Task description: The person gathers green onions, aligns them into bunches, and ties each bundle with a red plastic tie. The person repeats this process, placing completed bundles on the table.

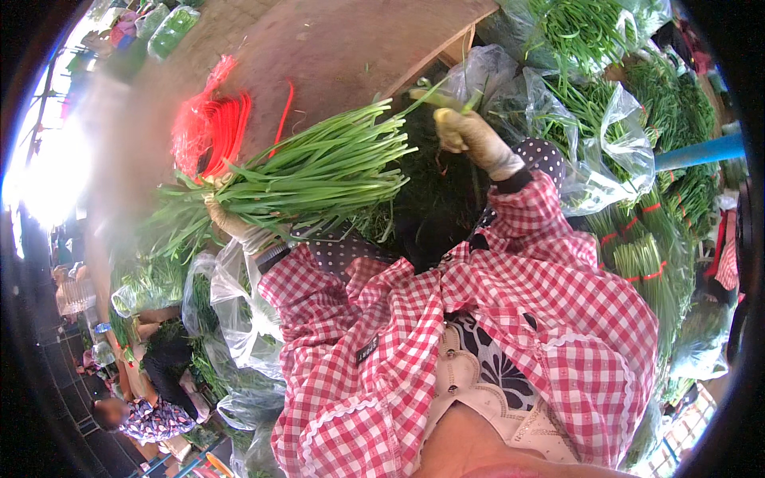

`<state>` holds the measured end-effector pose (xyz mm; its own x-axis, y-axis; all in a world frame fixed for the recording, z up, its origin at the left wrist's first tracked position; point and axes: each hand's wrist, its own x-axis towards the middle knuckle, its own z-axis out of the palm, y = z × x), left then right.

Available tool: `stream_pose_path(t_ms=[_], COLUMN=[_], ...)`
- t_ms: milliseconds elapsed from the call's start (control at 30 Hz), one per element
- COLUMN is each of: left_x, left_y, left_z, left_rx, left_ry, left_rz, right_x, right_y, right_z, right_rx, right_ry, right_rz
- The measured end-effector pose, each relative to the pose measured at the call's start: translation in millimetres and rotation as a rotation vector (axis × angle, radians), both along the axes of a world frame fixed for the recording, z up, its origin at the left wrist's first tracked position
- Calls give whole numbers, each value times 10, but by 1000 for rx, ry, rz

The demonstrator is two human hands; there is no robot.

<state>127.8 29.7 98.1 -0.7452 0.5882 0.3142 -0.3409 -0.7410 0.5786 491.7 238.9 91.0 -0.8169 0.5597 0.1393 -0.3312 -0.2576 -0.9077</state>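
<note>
My left hand (224, 209), in a pale glove, grips a loose bunch of long green leaves (317, 161), probably garlic chives, near one end; the cut ends point right. My right hand (463, 134), gloved too and slightly blurred, is raised to the right of the bunch, its fingers closed on a few yellowish-green leaves (445, 100). Behind my left hand lies a stack of red ties (230, 128) with a crumpled red plastic wrapper (194, 131). A single red tie (282, 119) lies apart on the brown tabletop (334, 48).
Clear plastic bags (621, 149) of greens stand at the right, beside bundles (642, 257) bound with red ties. A blue pole (699, 152) juts in there. More bagged greens (149, 287) are at the left. Another person (155, 418) sits at the lower left, by more greens.
</note>
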Motion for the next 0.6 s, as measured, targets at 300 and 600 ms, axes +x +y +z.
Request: stream_pose_path(t_ms=[300, 600], left_x=[65, 121], left_y=[-114, 186], left_z=[-43, -90], left_rx=[23, -175], left_ry=[11, -84], left_rz=[-3, -140], right_x=[32, -256], right_y=[419, 325], right_z=[-133, -332], right_rx=[16, 718], right_ry=[-1, -245], right_rz=[-463, -90])
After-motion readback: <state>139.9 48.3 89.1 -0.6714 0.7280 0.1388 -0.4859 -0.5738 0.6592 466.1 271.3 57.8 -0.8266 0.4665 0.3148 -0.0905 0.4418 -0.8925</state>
